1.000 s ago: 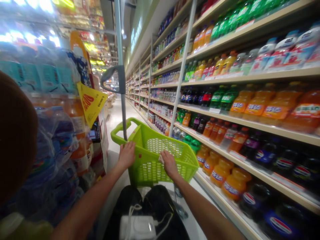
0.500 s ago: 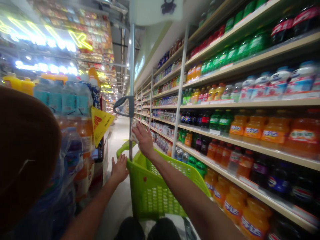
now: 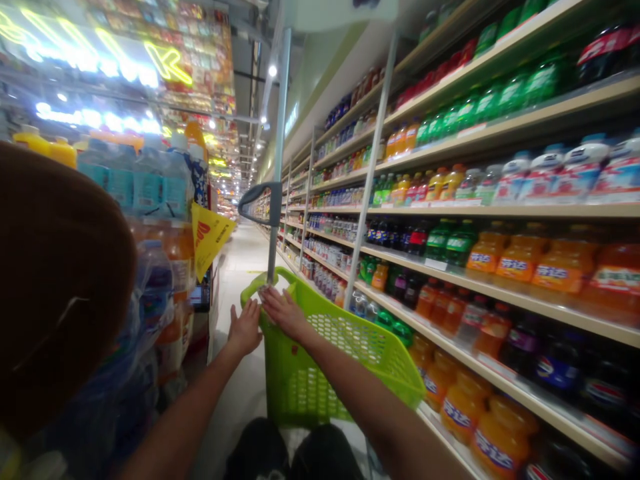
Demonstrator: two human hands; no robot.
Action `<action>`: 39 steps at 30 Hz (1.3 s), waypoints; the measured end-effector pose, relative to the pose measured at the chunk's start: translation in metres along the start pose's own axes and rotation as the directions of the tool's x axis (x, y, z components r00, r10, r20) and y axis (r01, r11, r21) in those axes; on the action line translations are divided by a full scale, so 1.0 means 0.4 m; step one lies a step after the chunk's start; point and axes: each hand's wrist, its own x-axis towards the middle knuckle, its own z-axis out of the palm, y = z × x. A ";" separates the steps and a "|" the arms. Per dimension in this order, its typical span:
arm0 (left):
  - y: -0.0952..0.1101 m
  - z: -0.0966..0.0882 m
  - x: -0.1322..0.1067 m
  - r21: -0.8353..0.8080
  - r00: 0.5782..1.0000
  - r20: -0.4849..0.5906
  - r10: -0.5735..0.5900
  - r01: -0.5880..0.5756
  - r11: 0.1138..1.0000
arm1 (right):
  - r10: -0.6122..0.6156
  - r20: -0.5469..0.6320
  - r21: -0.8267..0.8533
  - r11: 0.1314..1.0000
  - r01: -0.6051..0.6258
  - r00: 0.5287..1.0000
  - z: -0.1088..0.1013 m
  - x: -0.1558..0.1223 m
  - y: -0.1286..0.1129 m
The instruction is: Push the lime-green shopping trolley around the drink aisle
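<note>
A lime-green rolling shopping basket [image 3: 295, 393] stands upright in front of my knees. From its near left corner rises a metal pole [image 3: 283, 120] with a grey loop handle [image 3: 256, 201]. My right hand [image 3: 285, 313] lies over the rim by the pole's foot, pressing a white tissue or cloth [image 3: 263, 291] that is mostly hidden under its fingers. Just left of it, my left hand [image 3: 245, 331] rests against the basket's corner with its fingers stretched and apart, holding nothing.
Shelves of drink bottles [image 3: 505, 260] line the right side. On the left are stacked wrapped bottle packs [image 3: 155, 280], a yellow price sign [image 3: 210, 240] and a large dark brown rounded shape [image 3: 65, 287] close by. An aisle floor [image 3: 243, 250] runs ahead.
My right hand has slid down the pole with the white tissue or cloth to the basket's rim. My left hand stays at the corner, and the view has shifted slightly.
</note>
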 end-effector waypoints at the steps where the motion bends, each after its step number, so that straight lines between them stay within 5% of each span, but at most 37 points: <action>1: -0.001 0.000 0.000 0.003 1.000 0.000 0.005 -0.005 1.000 | -0.007 0.002 0.009 1.000 0.007 1.000 0.007 -0.008 -0.007; 9: 0.006 0.009 -0.003 0.050 1.000 -0.014 0.010 -0.009 0.999 | 0.178 -0.063 0.050 0.983 -0.175 0.982 -0.019 0.041 0.012; 15: 0.003 0.006 -0.006 0.072 0.999 -0.012 0.032 -0.031 0.997 | 0.195 0.017 0.145 0.970 -0.195 0.981 0.043 -0.060 -0.062; 23: 0.039 -0.018 -0.019 0.066 0.997 -0.075 0.007 -0.002 0.998 | 0.530 0.024 0.224 0.823 -0.522 0.847 0.087 -0.177 -0.094; 27: 0.118 -0.040 -0.026 -0.002 0.963 -0.178 0.203 -0.206 0.979 | 0.574 0.056 0.230 0.789 -0.570 0.817 0.075 -0.169 -0.097; 31: 0.174 -0.024 -0.008 -0.030 0.969 -0.096 0.226 -0.230 0.973 | 0.616 0.060 0.236 0.756 -0.611 0.786 0.078 -0.204 -0.087; 39: 0.142 0.019 0.014 0.065 0.978 0.044 0.203 -0.206 0.976 | 0.703 0.106 0.099 0.696 -0.711 0.703 0.067 -0.377 -0.043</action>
